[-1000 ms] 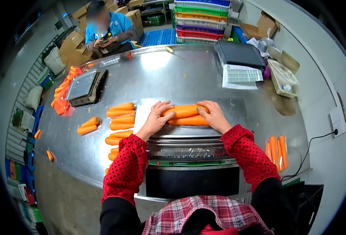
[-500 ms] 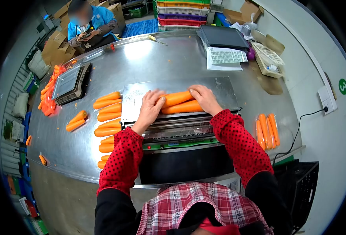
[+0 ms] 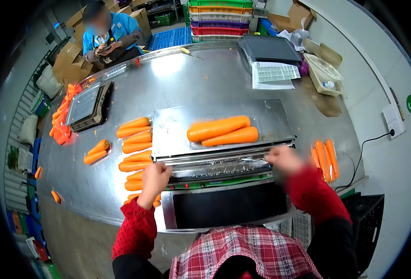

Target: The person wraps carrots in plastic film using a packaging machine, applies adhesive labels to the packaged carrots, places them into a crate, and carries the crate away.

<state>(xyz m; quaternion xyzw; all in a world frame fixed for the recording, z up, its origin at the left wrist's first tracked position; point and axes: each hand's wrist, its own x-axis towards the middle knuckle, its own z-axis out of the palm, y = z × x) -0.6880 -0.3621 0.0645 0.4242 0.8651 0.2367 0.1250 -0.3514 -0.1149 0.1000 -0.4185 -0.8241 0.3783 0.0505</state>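
Two carrots [image 3: 222, 129] lie side by side on a tray on the metal plate of the wrapping machine [image 3: 229, 205]. Clear film [image 3: 219, 168] stretches across the machine below them. At the film's left end my left hand [image 3: 156, 179] is closed, its fingertips pinched on the film edge. My right hand [image 3: 284, 159] is closed at the film's right end, also pinching it, partly blurred. Neither hand touches the carrots. A column of paired carrots [image 3: 136, 141] lies just left of the machine.
A scale [image 3: 89, 106] and a red net bag of carrots [image 3: 62, 122] are on the left. Wrapped carrots [image 3: 325, 160] lie on the right. Papers [image 3: 275, 74] and a white basket [image 3: 323, 74] stand at the back right. A person in blue [image 3: 112, 35] sits across the table.
Both hands have let go of the carrots, which now rest on the plate, and have moved down toward me to the film, farther apart. The view has shifted slightly.
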